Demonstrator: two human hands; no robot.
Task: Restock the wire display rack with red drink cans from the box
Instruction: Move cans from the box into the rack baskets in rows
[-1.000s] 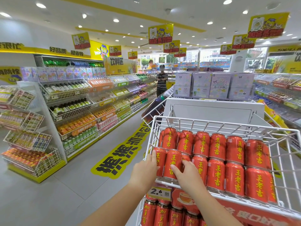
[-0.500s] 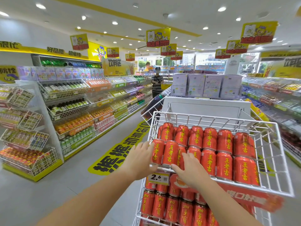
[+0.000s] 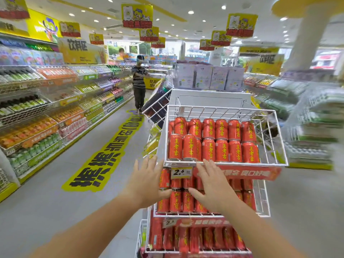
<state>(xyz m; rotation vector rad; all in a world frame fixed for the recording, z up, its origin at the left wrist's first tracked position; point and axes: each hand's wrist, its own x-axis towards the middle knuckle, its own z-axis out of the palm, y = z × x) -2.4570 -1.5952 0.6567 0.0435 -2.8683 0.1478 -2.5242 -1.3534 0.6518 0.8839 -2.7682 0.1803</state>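
Though the cans (image 3: pixel 214 140) stand upright in two packed rows in the top basket (image 3: pixel 223 112) of the rack (image 3: pixel 264 202), the front row presses against a low front wire, and that is the weak spot. Both hands are empty with fingers spread. The left hand (image 3: pixel 147 181) is at the basket's lower left corner and the right hand (image 3: pixel 212 185) just under the front wire; whether the fingertips touch the wire I cannot tell. A shove or upward knock there would likely rock the basket and tip a front can over the wire onto the lower cans (image 3: pixel 178 200) or the floor, denting it. The tag (image 3: pixel 181 172) hangs between the hands and could be snagged loose. No box is in view, so fetching more probably means turning away. A careless swing back could clip the basket corner. A shopper (image 3: pixel 139 84) stands well up the aisle, clear of any spill.
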